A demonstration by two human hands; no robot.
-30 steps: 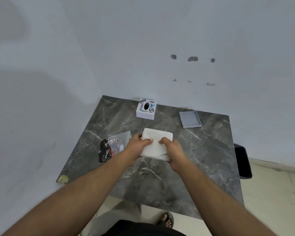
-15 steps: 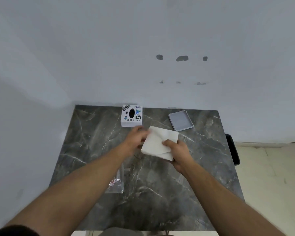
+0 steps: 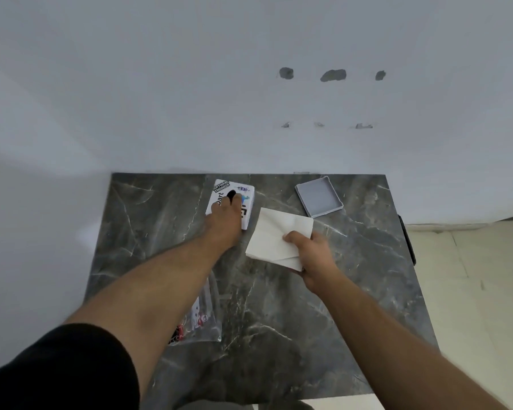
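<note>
**Folded Paper and Box: Handling Notes**

Head view: The right hand [image 3: 311,253] pinches the folded paper [image 3: 276,232] at its near right corner, thumb on top, over the table [image 3: 353,291] and just right of the box [image 3: 218,196]. The left hand [image 3: 224,224] lies on the box top, fingers stretched, gripping nothing. The paper is judged light, limp and easily creased: hold it at a folded edge. The box is judged light and stiff: take it by 2 opposite sides.

Bare tabletop [image 3: 323,335] front right; printed box [image 3: 248,202] and grey lid [image 3: 319,196] along far edge.
</note>
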